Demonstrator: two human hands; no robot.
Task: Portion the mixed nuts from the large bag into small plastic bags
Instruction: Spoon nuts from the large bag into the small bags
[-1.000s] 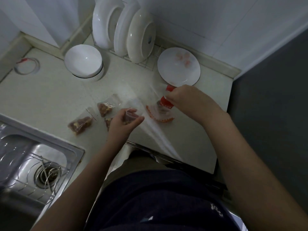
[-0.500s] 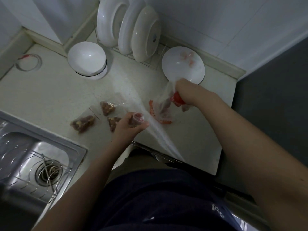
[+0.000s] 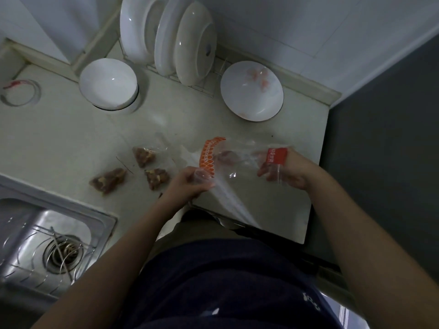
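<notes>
Nearly empty clear large bag, orange band, red label.

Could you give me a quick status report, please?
Both hands, left and right, holding the large clear bag, few nuts left inside. Three filled small bags on counter. Nothing in the way.
</notes>
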